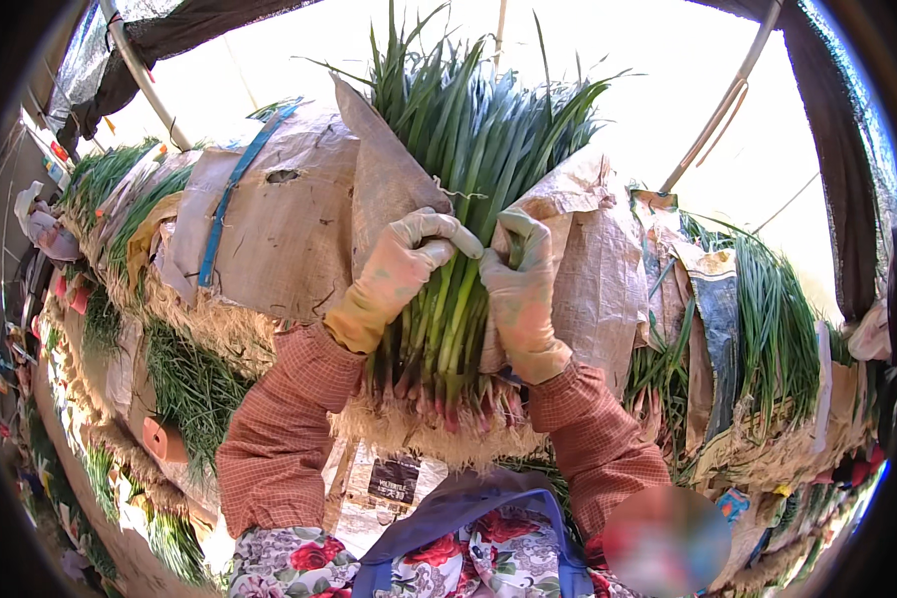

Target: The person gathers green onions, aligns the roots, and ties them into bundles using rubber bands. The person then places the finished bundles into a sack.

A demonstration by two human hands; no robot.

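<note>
A thick bundle of long green stalks, with pale to pinkish bases like green garlic, stands upright in front of me. Woven sacking wraps it from both sides, with a left flap and a right flap. My left hand, in a pale rubber glove, lies at the left flap's edge with finger and thumb curled over the stalks. Whatever sits between those fingertips is too small to see. Also gloved, my right hand pinches the right flap's edge. Both hands' fingertips nearly meet. A thin string crosses the stalks just above them.
Beside this bundle, more wrapped stalks sit to the left and right. A blue strap crosses the left sacking. Straw-coloured root fringe hangs below the bundle. Slanting poles rise behind. Further greenery hangs at lower left.
</note>
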